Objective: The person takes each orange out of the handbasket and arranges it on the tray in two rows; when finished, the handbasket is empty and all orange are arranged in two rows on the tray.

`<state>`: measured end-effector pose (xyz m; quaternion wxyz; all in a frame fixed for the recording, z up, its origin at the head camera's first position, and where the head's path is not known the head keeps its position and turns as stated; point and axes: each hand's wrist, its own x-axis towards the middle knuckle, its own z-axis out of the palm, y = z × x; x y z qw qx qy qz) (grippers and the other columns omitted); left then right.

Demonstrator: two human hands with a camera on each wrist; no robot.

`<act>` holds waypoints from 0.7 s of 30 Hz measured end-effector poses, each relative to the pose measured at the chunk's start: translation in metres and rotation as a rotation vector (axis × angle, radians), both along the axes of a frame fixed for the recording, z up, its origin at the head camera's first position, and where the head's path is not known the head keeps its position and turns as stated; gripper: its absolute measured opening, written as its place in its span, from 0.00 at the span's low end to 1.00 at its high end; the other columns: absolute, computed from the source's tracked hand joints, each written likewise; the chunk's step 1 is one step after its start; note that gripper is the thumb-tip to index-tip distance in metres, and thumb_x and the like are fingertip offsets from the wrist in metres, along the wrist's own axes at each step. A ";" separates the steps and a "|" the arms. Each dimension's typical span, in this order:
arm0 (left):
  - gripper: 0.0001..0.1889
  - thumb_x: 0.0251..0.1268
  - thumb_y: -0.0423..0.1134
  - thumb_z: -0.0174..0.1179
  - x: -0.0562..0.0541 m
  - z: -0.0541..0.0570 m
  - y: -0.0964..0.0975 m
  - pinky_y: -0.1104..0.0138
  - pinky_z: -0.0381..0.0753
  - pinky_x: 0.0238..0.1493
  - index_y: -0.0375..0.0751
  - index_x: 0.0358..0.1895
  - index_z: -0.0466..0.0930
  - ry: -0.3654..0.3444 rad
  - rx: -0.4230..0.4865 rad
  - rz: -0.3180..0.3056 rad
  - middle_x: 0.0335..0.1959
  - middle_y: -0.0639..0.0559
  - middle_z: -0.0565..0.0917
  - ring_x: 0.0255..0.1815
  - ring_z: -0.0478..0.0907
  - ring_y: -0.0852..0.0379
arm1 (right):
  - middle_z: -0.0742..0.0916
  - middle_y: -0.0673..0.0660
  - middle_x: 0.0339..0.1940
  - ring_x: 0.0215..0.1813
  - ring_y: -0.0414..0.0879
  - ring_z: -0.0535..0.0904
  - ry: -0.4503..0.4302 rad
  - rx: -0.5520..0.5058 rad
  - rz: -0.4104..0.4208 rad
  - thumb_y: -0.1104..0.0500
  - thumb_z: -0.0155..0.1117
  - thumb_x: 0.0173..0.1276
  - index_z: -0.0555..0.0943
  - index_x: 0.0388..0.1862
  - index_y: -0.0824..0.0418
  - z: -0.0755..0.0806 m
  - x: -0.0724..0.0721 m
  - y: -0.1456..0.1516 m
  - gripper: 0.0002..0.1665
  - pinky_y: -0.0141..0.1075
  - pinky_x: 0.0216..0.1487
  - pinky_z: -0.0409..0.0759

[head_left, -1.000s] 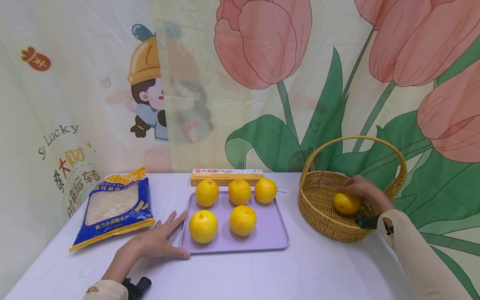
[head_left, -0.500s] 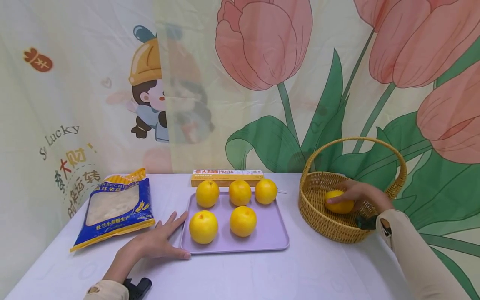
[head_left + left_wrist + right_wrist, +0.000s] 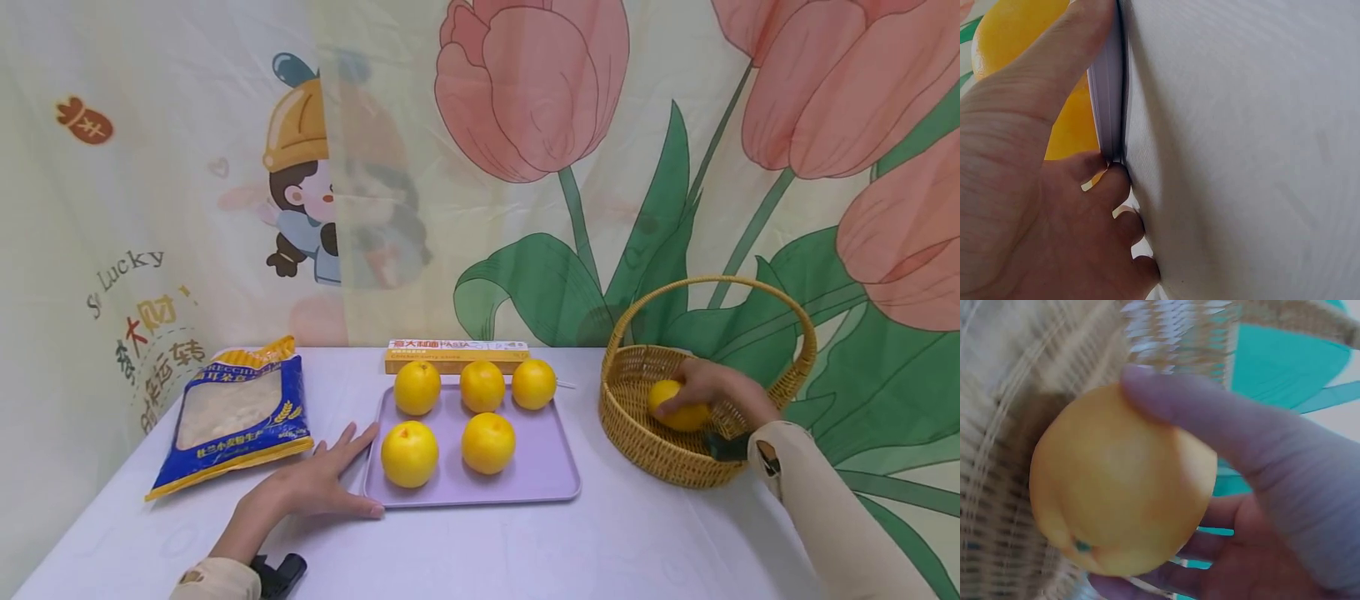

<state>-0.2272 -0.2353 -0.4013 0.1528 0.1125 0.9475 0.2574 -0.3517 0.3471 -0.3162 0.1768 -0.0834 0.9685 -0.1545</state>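
Observation:
My right hand point(image 3: 720, 390) is inside the wicker basket point(image 3: 637, 446) and grips an orange point(image 3: 666, 400). In the right wrist view, the thumb lies over the top of this orange point(image 3: 1116, 481) and the fingers curl beneath it. A small green stem spot shows on its skin. At the left end of the lilac tray point(image 3: 525, 492), my left hand point(image 3: 300, 487) rests with fingers spread, fingertips and thumb touching the tray's edge. Several oranges, one of them the near-left orange point(image 3: 409, 454), sit on that tray in two rows.
A blue and yellow pasta bag point(image 3: 232, 412) lies left of the tray. Behind the tray is a long pasta box point(image 3: 457, 357). The basket's tall handle point(image 3: 712, 282) arches over its opening. A printed curtain point(image 3: 525, 250) hangs behind the white table point(image 3: 480, 550).
Inside the basket, my right hand has shifted slightly left and its thumb has come round the orange, which has moved a little left. The left hand stays at the tray.

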 end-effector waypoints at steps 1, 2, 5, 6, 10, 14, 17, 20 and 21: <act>0.64 0.56 0.65 0.79 0.000 0.000 0.000 0.17 0.47 0.72 0.45 0.89 0.51 -0.001 0.002 -0.001 0.86 0.22 0.45 0.78 0.41 0.06 | 0.82 0.63 0.46 0.45 0.55 0.77 0.006 -0.026 0.011 0.46 0.81 0.65 0.77 0.62 0.79 0.000 0.002 0.000 0.44 0.44 0.45 0.83; 0.64 0.56 0.64 0.79 -0.001 -0.001 0.000 0.17 0.46 0.72 0.45 0.89 0.51 -0.001 0.002 -0.001 0.86 0.22 0.45 0.78 0.41 0.06 | 0.82 0.63 0.47 0.46 0.54 0.78 0.016 -0.050 0.024 0.46 0.80 0.65 0.76 0.64 0.80 0.001 0.004 0.000 0.45 0.43 0.44 0.83; 0.64 0.56 0.64 0.79 -0.002 -0.002 0.000 0.17 0.46 0.72 0.45 0.89 0.51 -0.005 -0.001 -0.002 0.86 0.22 0.44 0.78 0.40 0.06 | 0.83 0.64 0.50 0.48 0.54 0.78 0.047 -0.125 0.061 0.48 0.78 0.66 0.73 0.70 0.81 0.006 0.011 -0.004 0.48 0.43 0.46 0.82; 0.64 0.56 0.64 0.79 -0.003 -0.002 0.001 0.17 0.46 0.72 0.45 0.89 0.51 -0.006 -0.002 -0.002 0.86 0.22 0.45 0.78 0.40 0.06 | 0.82 0.64 0.52 0.50 0.55 0.77 0.051 -0.156 0.065 0.48 0.78 0.66 0.71 0.72 0.81 0.008 0.014 -0.006 0.49 0.43 0.47 0.81; 0.64 0.56 0.65 0.79 -0.003 -0.002 0.000 0.17 0.47 0.72 0.45 0.89 0.51 0.002 -0.015 -0.007 0.86 0.22 0.45 0.78 0.41 0.05 | 0.84 0.61 0.54 0.51 0.53 0.77 0.058 -0.307 0.116 0.52 0.78 0.69 0.73 0.73 0.78 0.015 0.023 -0.013 0.44 0.43 0.50 0.81; 0.64 0.55 0.66 0.79 -0.003 -0.003 -0.001 0.17 0.48 0.72 0.45 0.89 0.52 0.009 -0.028 -0.005 0.86 0.22 0.46 0.77 0.42 0.05 | 0.86 0.62 0.56 0.51 0.52 0.81 0.037 -0.496 0.209 0.59 0.78 0.69 0.73 0.72 0.75 0.019 0.028 -0.020 0.39 0.40 0.53 0.86; 0.64 0.55 0.66 0.79 -0.003 -0.003 -0.001 0.17 0.48 0.71 0.45 0.89 0.52 0.010 -0.026 -0.005 0.86 0.21 0.46 0.77 0.42 0.05 | 0.86 0.63 0.58 0.52 0.53 0.84 0.017 -0.603 0.297 0.63 0.76 0.69 0.73 0.72 0.74 0.022 0.032 -0.027 0.37 0.39 0.56 0.87; 0.64 0.55 0.65 0.79 -0.003 -0.003 -0.001 0.17 0.48 0.71 0.45 0.89 0.51 0.007 -0.020 -0.006 0.86 0.22 0.46 0.77 0.42 0.05 | 0.86 0.62 0.59 0.53 0.54 0.85 0.003 -0.667 0.381 0.65 0.75 0.68 0.73 0.72 0.74 0.022 0.037 -0.037 0.36 0.40 0.57 0.88; 0.64 0.55 0.65 0.79 -0.003 -0.003 -0.001 0.16 0.48 0.71 0.45 0.89 0.51 0.010 -0.021 -0.009 0.86 0.21 0.46 0.77 0.42 0.05 | 0.86 0.61 0.60 0.54 0.54 0.84 0.003 -0.681 0.405 0.65 0.75 0.68 0.73 0.72 0.74 0.022 0.038 -0.041 0.36 0.40 0.58 0.88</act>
